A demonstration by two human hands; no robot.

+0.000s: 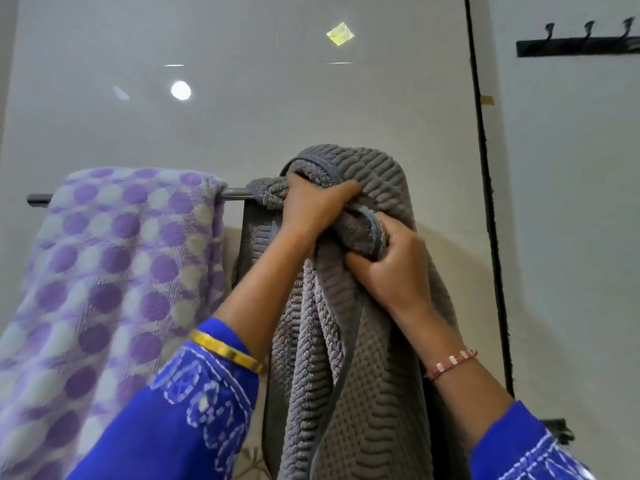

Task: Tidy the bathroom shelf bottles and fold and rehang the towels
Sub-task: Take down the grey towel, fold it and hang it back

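Observation:
A grey ribbed towel (pixel 374 393) hangs bunched over the right part of a metal towel bar (pixel 237 193) on the wall. My left hand (pixel 313 202) grips a bunched fold of the grey towel at the bar. My right hand (pixel 388 261) grips another fold of it just below and to the right. A purple-and-white dotted towel (pixel 114 271) is draped over the left part of the same bar. The bar's right end is hidden by the grey towel. No shelf or bottles are in sight.
Glossy grey wall tiles (pixel 242 98) fill the background. A black vertical strip (pixel 485 202) runs down the wall on the right. Beyond it, a black hook rack (pixel 581 46) with three bare hooks is mounted high on the wall.

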